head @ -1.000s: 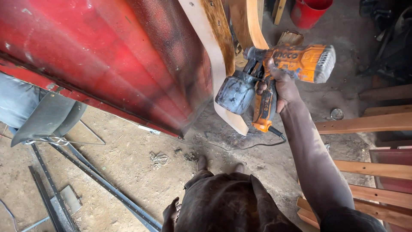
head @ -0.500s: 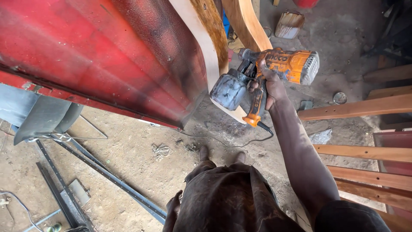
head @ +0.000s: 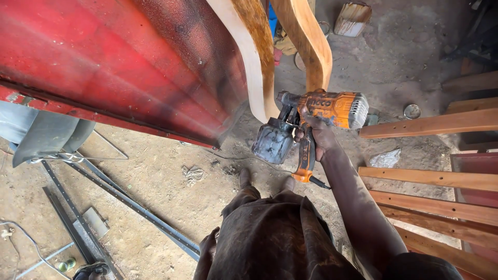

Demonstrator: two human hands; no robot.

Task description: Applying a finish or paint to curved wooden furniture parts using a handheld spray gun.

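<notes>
- Head view, centre right: the right hand [head: 317, 136] is closed tight round the grip of an orange electric spray gun [head: 332, 110], arm running down to the lower right of the frame.
- The gun's dark paint cup [head: 273, 142] hangs below its nozzle, just left of the hand; the nozzle points at the curved wooden pieces [head: 306, 41] rising to the top centre.
- A black cord [head: 320, 183] leaves the bottom of the handle.
- Lower centre: the left hand [head: 207, 249] hangs beside the dark, stained trousers [head: 275, 238]; only part shows, so how far open it is cannot be told.
- Upper left: a red corrugated metal sheet [head: 104, 62].
- Lower left: metal bars [head: 129, 205] lie on the dirt floor [head: 155, 176].
- Right edge: wooden slats [head: 430, 179].
</notes>
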